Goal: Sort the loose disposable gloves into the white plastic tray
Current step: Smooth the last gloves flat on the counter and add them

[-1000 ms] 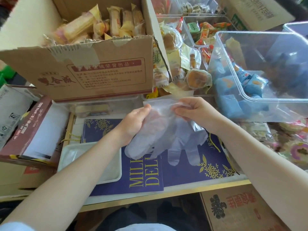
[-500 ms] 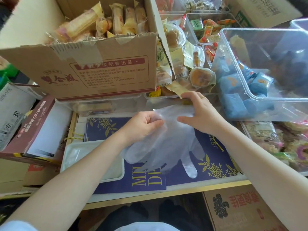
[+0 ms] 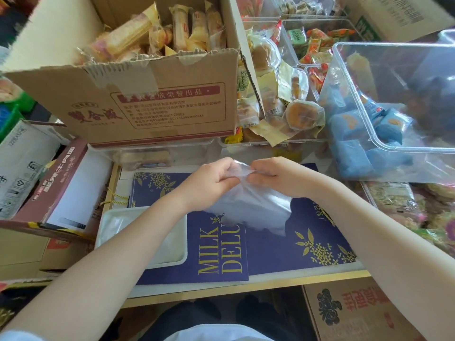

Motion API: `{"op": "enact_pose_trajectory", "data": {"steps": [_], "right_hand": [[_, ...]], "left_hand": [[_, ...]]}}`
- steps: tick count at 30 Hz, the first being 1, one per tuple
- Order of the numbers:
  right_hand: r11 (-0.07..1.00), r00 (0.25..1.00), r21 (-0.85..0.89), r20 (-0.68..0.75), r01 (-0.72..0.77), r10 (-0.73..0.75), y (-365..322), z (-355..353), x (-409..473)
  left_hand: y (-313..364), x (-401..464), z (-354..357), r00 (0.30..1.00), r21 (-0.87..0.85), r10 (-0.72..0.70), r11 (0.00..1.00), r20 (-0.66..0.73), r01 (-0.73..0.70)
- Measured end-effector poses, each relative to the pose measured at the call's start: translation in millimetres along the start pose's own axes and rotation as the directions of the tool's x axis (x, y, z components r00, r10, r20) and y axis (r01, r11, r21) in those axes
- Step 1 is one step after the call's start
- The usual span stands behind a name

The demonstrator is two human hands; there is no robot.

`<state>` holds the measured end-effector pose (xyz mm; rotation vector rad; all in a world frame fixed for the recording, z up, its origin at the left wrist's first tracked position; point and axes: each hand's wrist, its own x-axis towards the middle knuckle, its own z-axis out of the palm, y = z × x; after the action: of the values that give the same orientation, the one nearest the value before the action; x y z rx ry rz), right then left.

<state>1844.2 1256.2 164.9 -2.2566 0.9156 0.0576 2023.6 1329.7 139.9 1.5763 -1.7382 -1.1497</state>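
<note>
I am holding the clear disposable glove (image 3: pixel 251 207) up by its cuff, left hand (image 3: pixel 211 180) and right hand (image 3: pixel 275 175) each pinching the film with curled fingers, probably so it is hanging flat for laying down. It is dangling over the blue box lid (image 3: pixel 295 242), just right of the white tray (image 3: pixel 110 230). Cardboard box (image 3: pixel 147 107) and clear bin (image 3: pixel 394 107) are crowding the far edge, leaving room leftward only.

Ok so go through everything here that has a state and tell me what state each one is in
left hand: pinching the glove's top edge
right hand: pinching the same edge
disposable glove: held up, hanging over the blue folder
white plastic tray: flat, under the left forearm
cardboard box: open, full of wrapped snacks
clear bin: open, tilted
</note>
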Motion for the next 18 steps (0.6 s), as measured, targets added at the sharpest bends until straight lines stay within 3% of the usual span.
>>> {"op": "enact_pose_trajectory", "data": {"steps": [3,6,12,16,18], "right_hand": [[0.993,0.998,0.111,-0.03,-0.05,0.053,0,1,3],[0.976,0.992,0.196,-0.072,-0.092,0.108,2,-1,6],[0.963,0.989,0.26,-0.107,-0.075,0.106,5,0,13],[0.981,0.994,0.19,-0.09,-0.043,0.061,-6,13,20],[0.986,0.998,0.167,-0.047,-0.024,0.032,-12,20,22]], "left_hand": [[-5,-6,-2,0.999,-0.202,-0.039,0.978,0.014,0.041],[-16,-12,-9,0.994,-0.102,-0.107,0.989,0.027,0.109],[-40,-30,-26,0.898,0.04,-0.313,0.948,0.307,0.317],[-47,-31,-26,0.936,0.139,-0.31,0.947,0.169,0.289],[-41,-28,-20,0.967,0.075,-0.255,0.965,0.027,0.252]]}}
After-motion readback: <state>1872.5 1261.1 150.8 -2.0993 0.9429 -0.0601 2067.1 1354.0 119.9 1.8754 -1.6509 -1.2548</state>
